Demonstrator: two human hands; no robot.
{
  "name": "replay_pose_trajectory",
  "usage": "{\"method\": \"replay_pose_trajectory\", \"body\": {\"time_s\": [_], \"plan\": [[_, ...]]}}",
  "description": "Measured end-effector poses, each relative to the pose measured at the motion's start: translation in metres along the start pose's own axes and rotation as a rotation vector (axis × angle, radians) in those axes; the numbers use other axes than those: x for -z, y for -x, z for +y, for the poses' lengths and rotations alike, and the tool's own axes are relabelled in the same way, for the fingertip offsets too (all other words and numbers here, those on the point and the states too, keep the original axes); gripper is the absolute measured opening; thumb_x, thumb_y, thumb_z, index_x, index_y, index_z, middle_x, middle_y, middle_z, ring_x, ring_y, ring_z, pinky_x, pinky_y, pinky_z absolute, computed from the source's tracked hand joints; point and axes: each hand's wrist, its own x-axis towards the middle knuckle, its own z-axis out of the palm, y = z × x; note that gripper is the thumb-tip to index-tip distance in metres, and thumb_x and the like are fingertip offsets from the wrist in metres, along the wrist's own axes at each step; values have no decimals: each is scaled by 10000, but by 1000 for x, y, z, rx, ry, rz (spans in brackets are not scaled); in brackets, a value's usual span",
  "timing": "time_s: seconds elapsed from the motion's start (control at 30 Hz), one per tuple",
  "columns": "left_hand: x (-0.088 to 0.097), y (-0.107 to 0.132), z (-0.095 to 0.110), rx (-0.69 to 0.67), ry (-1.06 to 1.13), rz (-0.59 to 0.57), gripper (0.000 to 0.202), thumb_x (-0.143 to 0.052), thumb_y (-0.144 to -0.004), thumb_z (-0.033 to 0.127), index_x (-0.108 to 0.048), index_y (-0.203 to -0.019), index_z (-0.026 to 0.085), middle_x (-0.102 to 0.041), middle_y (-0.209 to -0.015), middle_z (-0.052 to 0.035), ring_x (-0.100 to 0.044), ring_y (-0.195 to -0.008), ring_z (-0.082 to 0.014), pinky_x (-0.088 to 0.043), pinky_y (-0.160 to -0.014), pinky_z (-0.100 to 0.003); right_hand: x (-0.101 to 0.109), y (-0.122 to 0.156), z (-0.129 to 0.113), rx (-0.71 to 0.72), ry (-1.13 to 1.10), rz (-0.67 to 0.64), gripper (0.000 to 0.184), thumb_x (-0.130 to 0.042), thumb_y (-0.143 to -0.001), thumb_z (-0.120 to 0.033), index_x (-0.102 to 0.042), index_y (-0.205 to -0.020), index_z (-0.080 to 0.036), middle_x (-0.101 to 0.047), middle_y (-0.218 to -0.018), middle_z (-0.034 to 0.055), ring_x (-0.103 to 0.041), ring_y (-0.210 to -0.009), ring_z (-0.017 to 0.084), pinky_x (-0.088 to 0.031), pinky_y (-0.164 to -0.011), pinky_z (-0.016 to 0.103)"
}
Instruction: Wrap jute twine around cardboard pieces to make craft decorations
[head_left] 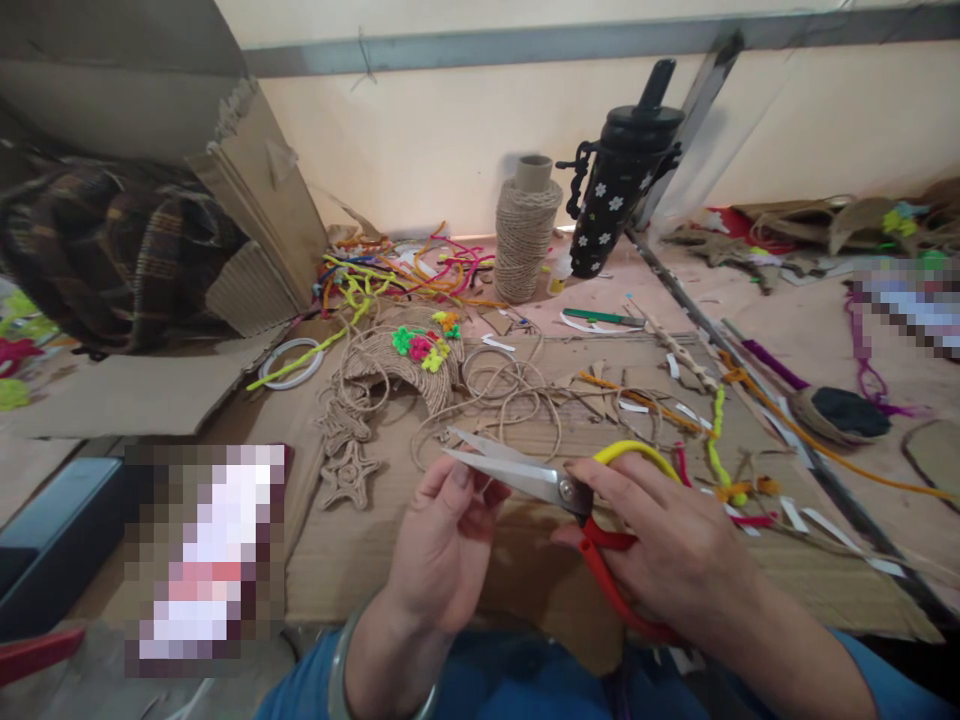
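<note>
My right hand (675, 540) grips a pair of scissors (536, 478) with one yellow and one red handle. The blades are slightly parted and point left, over the fingertips of my left hand (442, 550). Those fingers are pinched together just under the blade tips. A strand of jute twine (414, 445) curves down to them and seems to go between them; the fingers partly hide its end. Beyond the blades lies a twine-wrapped crescent (360, 350) with bright flowers (424, 348). A twine star (349, 475) rests left of my left hand.
Cardboard (337, 580) covers the tabletop. A twine spool (525, 240) and a black flowered tumbler (619, 190) stand at the back. Colourful pipe cleaners (420, 262) are heaped behind the crescent. To the left are a tape roll (291, 380) and a cardboard box (262, 210); paper scraps lie right.
</note>
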Motion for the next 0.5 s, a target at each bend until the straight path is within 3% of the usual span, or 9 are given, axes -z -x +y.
{"method": "replay_pose_trajectory", "body": {"time_s": [0.5], "plan": [[0, -1, -1, 17, 12, -11, 208, -847, -597, 297, -683, -692, 212, -709, -759, 41, -644, -770, -124, -503, -721, -250, 0, 1, 4, 35, 40, 2, 282, -613, -828, -334, -549, -1042, -162, -603, -751, 37, -590, -657, 180, -472, -570, 282]]}}
